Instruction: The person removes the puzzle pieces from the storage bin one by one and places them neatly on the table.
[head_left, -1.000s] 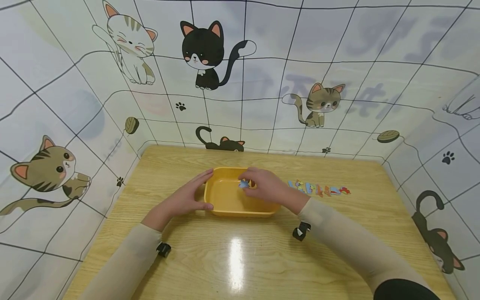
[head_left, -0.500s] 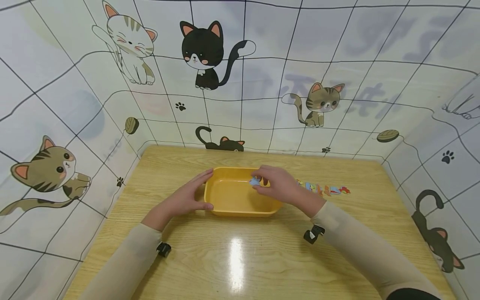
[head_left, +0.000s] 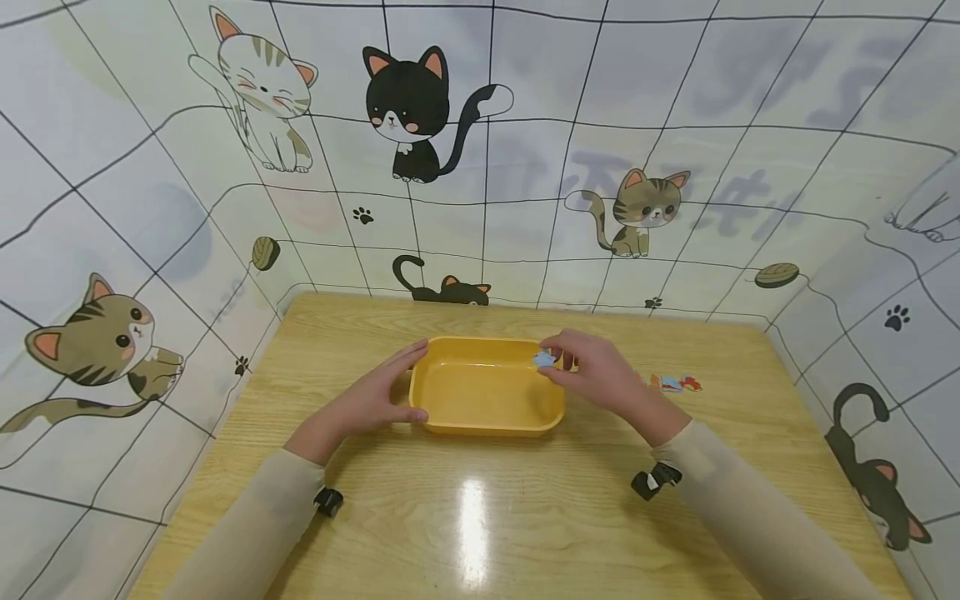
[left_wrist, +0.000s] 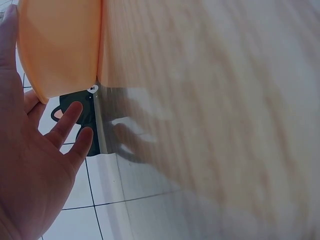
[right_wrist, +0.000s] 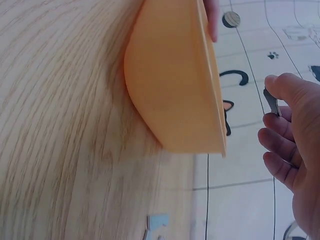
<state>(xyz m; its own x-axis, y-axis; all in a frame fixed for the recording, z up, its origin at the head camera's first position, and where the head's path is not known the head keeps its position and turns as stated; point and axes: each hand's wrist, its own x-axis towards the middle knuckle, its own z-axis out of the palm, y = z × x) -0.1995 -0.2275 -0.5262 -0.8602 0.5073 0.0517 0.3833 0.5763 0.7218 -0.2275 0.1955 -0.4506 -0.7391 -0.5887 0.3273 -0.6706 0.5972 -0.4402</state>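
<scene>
A yellow plastic tray (head_left: 487,429) stands on the wooden table. My left hand (head_left: 366,404) touches its left end, with the thumb at the near corner and the fingers reaching towards the far one. In the left wrist view the fingers (left_wrist: 67,122) are spread and fairly straight beside the tray wall. My right hand (head_left: 596,371) pinches a small light-blue puzzle piece (head_left: 543,358) between thumb and fingertips, above the far right corner of the tray. Edge-on and dark, the same puzzle piece (right_wrist: 272,101) shows in the right wrist view, apart from the tray.
Several colourful puzzle pieces (head_left: 671,383) lie in a row right of the tray, partly hidden behind my right hand. One loose piece (right_wrist: 158,221) shows on the table (right_wrist: 75,165) below the tray in the right wrist view. A cat-print wall covering (head_left: 525,250) encloses the table's back and sides.
My right hand has moved right with the puzzle piece, from over the tray's middle to its far right corner, covering more of the row. The left hand has stayed at the tray.
</scene>
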